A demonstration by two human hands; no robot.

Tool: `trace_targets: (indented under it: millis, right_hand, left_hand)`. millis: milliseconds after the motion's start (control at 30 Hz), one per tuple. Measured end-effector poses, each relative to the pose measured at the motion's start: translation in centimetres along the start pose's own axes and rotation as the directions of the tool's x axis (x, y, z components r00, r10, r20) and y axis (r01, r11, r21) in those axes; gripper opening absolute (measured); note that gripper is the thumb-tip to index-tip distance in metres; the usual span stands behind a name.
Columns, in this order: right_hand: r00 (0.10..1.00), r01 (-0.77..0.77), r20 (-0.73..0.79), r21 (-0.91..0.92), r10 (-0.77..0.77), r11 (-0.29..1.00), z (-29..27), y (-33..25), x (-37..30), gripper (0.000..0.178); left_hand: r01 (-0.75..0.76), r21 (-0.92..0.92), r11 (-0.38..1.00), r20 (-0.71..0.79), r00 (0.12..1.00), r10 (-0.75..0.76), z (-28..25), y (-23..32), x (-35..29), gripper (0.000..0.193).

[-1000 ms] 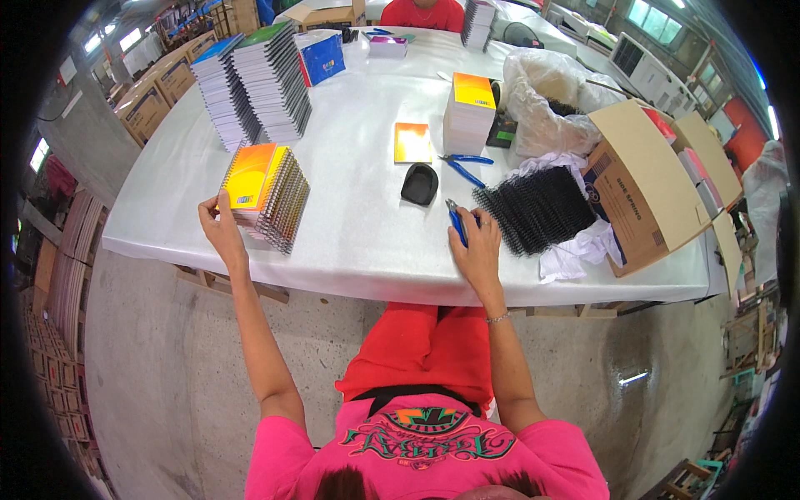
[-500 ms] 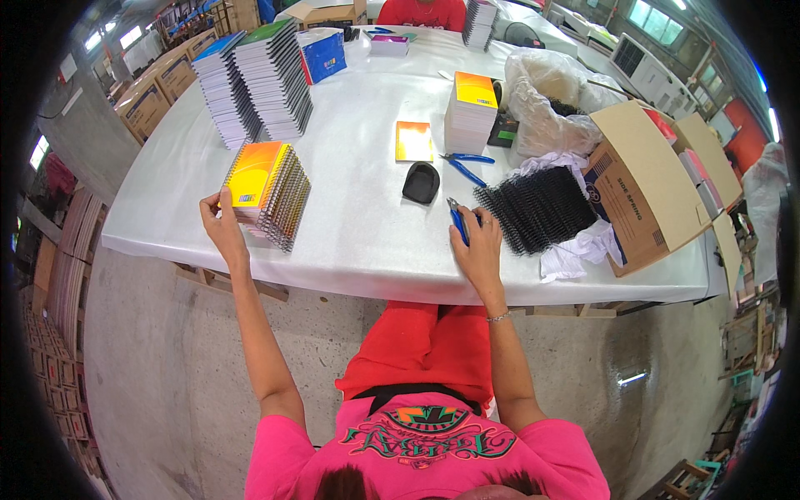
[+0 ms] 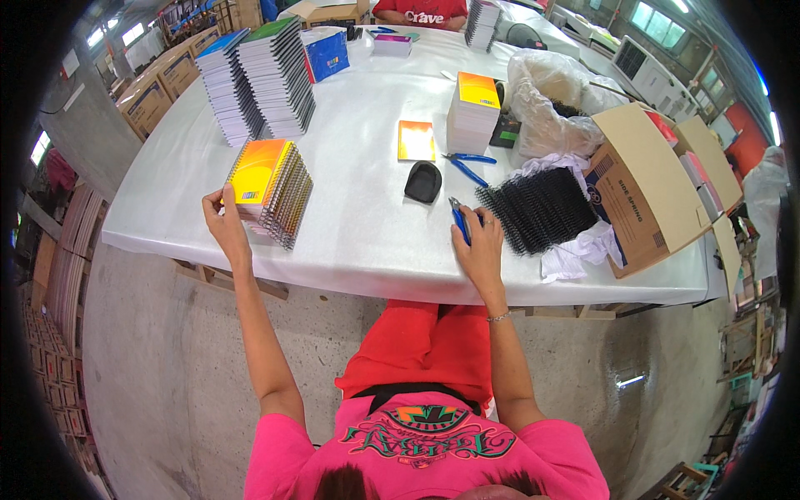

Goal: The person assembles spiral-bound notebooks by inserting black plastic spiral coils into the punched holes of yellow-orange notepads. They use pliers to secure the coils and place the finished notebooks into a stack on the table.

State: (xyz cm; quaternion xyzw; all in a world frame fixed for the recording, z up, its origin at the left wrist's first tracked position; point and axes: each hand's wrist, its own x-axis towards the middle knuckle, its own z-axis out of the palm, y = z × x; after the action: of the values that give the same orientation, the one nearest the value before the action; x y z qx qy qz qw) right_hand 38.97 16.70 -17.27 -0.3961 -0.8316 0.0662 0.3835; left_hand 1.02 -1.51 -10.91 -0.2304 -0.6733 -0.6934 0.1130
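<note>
Gripping a slanted orange spiral-notebook stack [image 3: 268,190], hands: left [image 3: 221,218] clasps it, right [image 3: 479,247] holds blue pliers [image 3: 459,222].

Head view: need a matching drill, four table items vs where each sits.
Items:
1. orange notebook stack
2. black spiral bindings
3. cardboard box
4. black oval object

Places:
A. open, at the table's right end
B. mid-table, below a single orange notebook
C. at the left hand, near the table's left edge
D. just right of the right hand

Pairs: 1-C, 2-D, 3-A, 4-B
</note>
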Motion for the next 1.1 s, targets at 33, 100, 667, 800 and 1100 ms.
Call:
trace_targets:
  millis: [33, 100, 667, 800, 1100]
  right_hand:
    - [1.000, 0.003, -0.004, -0.003, -0.003, 1.000, 0.01, -0.02, -0.01, 0.042]
    - [1.000, 0.000, -0.003, -0.002, 0.000, 1.000, 0.02, -0.02, -0.04, 0.042]
    - [1.000, -0.023, 0.013, -0.006, 0.023, 1.000, 0.12, 0.30, -0.08, 0.039]
    - [0.999, -0.009, 0.036, -0.043, 0.010, 0.999, 0.06, 0.33, -0.12, 0.041]
    - [0.999, 0.005, 0.054, -0.029, -0.004, 1.000, 0.32, 0.51, 0.06, 0.042]
  left_hand:
    - [0.000, 0.003, 1.000, -0.001, 1.000, 0.000, -0.03, -0.03, -0.01, 0.031]
    - [0.002, 0.003, 1.000, 0.000, 1.000, -0.002, -0.03, -0.02, -0.02, 0.032]
    - [-0.032, -0.019, 0.999, -0.011, 0.999, 0.032, 0.47, -0.15, -0.32, 0.030]
    - [0.021, -0.085, 0.996, -0.019, 1.000, -0.022, 0.46, -0.11, -0.43, 0.031]
    - [0.004, -0.118, 0.993, 0.003, 1.000, -0.003, 0.24, 0.04, 0.01, 0.029]
